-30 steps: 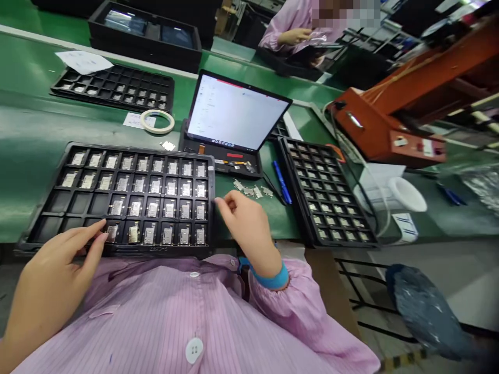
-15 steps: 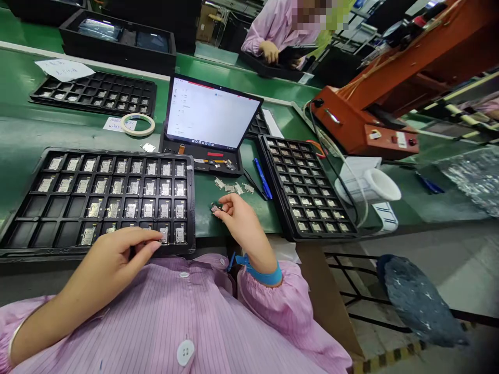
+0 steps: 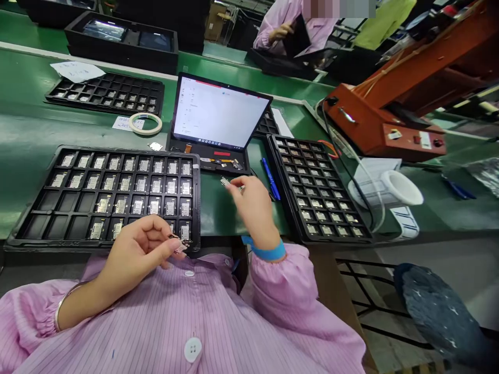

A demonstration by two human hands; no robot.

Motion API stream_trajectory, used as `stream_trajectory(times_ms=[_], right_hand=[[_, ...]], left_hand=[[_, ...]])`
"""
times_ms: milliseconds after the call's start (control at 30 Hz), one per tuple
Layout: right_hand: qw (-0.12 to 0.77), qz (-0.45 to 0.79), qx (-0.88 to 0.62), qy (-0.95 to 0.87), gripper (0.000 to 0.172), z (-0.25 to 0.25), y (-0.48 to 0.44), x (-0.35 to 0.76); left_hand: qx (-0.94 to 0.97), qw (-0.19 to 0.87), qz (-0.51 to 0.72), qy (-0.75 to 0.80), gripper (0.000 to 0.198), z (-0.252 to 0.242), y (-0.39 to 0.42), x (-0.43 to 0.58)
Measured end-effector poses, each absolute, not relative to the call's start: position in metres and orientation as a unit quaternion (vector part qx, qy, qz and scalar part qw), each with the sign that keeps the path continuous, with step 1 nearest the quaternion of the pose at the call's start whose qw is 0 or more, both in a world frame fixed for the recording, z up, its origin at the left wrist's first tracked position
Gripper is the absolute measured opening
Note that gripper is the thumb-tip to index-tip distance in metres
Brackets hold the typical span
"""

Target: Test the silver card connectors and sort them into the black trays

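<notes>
Left hand (image 3: 142, 249) pinches a small metal part (image 3: 177, 243) at the near edge of the left tray (image 3: 78, 243). Right hand (image 3: 253, 205) has its fingertips at the loose parts (image 3: 225, 181) ahead; grip cannot be determined. Bare green bench (image 3: 216, 213) lies open to its left, and the right tray (image 3: 331, 240) edge lies close to its right.

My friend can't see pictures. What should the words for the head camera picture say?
A person in a pink striped coat pinches a small metal part in the left hand and a second part in the right hand, beside a black tray of parts on a green bench with a lit screen.
</notes>
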State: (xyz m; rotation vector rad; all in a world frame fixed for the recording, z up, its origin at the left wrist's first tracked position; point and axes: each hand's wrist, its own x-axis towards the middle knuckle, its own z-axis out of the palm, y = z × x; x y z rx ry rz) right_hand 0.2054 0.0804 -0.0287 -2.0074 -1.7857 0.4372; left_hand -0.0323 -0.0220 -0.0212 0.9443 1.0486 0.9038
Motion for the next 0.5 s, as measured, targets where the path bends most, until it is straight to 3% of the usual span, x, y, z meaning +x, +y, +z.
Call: stream_trajectory(times_ms=[133, 367, 433, 500], right_hand=[[0.175, 0.111, -0.738, -0.643, 0.010, -0.046, 0.105, 0.205], [0.157, 0.185, -0.686, -0.686, 0.017, -0.047, 0.086, 0.197], [0.177, 0.208, -0.684, -0.677, 0.013, -0.046, 0.079, 0.199], [0.259, 0.253, -0.674, -0.644, 0.008, -0.041, 0.068, 0.199]], left_hand=[[0.336, 0.746, 0.380, 0.432, 0.038, -0.025, -0.020, -0.036], [0.320, 0.743, 0.397, 0.434, 0.029, -0.030, -0.015, -0.035], [0.325, 0.737, 0.399, 0.438, 0.028, -0.031, -0.014, -0.035], [0.323, 0.738, 0.399, 0.439, 0.027, -0.030, -0.014, -0.036]])
